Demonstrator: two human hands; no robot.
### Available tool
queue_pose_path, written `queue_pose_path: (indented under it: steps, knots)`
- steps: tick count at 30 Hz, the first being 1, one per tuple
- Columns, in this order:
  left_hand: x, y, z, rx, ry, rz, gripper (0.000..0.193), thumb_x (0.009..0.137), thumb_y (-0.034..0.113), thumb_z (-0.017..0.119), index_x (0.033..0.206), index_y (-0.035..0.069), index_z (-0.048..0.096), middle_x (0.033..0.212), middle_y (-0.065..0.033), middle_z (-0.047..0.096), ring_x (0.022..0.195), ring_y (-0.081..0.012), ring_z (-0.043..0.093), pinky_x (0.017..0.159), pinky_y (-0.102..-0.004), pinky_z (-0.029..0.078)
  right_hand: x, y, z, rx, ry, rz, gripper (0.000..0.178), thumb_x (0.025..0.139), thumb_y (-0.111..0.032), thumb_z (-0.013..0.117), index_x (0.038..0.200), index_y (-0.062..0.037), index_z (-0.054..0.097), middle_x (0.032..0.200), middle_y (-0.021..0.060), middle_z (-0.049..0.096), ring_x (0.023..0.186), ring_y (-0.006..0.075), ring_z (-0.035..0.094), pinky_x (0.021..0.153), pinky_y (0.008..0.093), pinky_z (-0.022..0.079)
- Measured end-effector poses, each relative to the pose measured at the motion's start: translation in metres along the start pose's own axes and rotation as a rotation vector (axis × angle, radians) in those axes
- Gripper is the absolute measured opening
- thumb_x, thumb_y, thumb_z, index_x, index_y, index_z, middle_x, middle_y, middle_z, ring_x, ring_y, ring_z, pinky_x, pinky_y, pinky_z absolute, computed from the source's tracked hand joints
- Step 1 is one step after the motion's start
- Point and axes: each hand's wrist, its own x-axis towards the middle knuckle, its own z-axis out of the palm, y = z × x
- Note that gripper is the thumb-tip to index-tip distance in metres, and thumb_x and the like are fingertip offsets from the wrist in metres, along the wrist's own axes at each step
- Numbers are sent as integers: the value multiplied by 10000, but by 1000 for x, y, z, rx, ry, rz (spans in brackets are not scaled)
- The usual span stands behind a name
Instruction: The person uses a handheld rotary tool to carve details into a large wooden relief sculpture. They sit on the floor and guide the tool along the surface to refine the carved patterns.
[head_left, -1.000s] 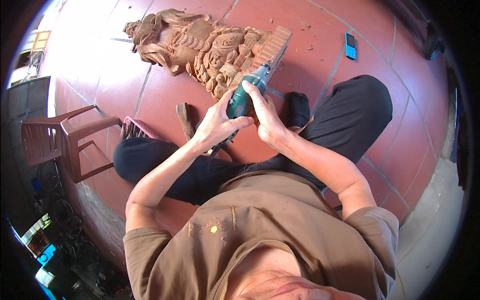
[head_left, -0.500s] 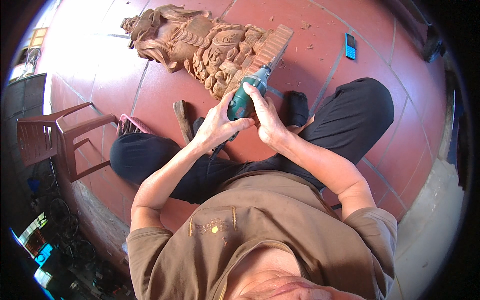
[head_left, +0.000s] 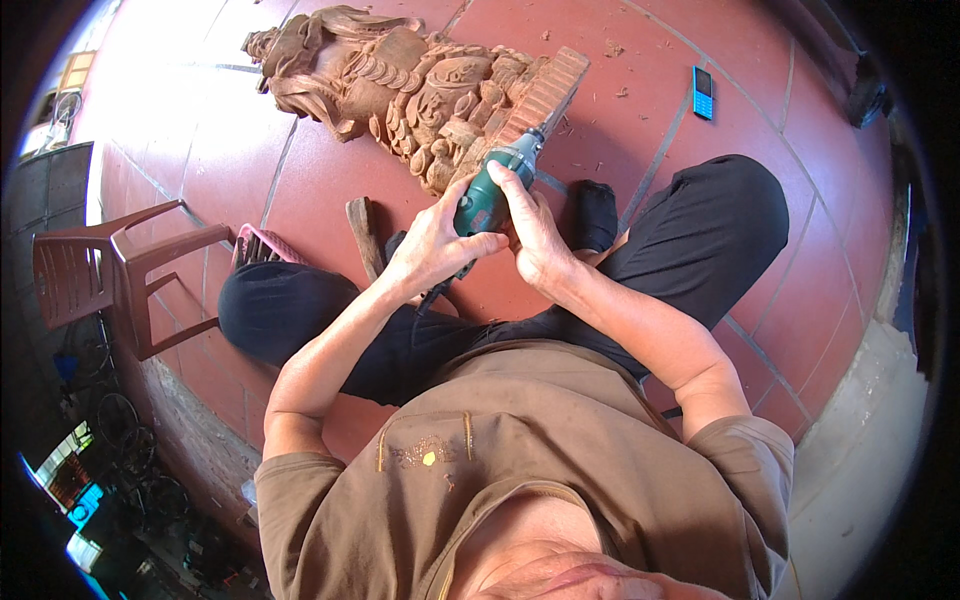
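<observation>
A green die grinder with a grey metal nose [head_left: 480,205] is gripped between both my hands, its tip pointing up and right to the base of a wooden carving. My left hand [head_left: 433,247] wraps the tool's left side, thumb stretched across its lower end. My right hand [head_left: 530,225] closes on the right side, thumb on top of the body. The brown carved statue [head_left: 420,90] lies on its side on the floor, covered in figures and round shapes, with a ridged base at its right end. Whether the tool's tip touches the base I cannot tell.
Red floor tiles [head_left: 640,140] carry scattered wood chips. A blue keypad phone [head_left: 703,93] lies at the far right. Left of my knee stand a brown plastic chair [head_left: 130,270] and a pink basket [head_left: 262,247]. A wooden stick [head_left: 364,235] lies near my foot.
Almost nothing differs. Both hands keep their hold on the grinder, and the statue lies in the same place; the whole view has shifted very slightly.
</observation>
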Motion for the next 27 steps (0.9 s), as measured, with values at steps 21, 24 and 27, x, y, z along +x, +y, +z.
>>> queue_pose_path:
  steps: [21,24,27]
  knots:
    - [-1,0,-5,-39,28,-33,832,744,327,789,1394,-9,393,1041,-133,633,907,-168,608,812,-302,495,9,1,11,19,19,-25,453,828,-404,722,1089,-61,581,965,29,602,848,126,599,737,286,505]
    - [2,-11,-5,-19,72,40,823,743,324,791,1390,-1,399,1026,-125,636,883,-165,611,786,-297,500,6,-2,17,16,17,-25,442,829,-399,720,1074,-55,588,959,36,604,842,127,601,735,288,505]
    - [5,-16,-4,4,110,93,821,744,319,792,1393,6,399,989,-110,640,833,-153,615,750,-288,505,10,-1,19,24,10,-31,430,823,-402,723,1041,-51,601,932,35,612,813,127,606,720,288,507]
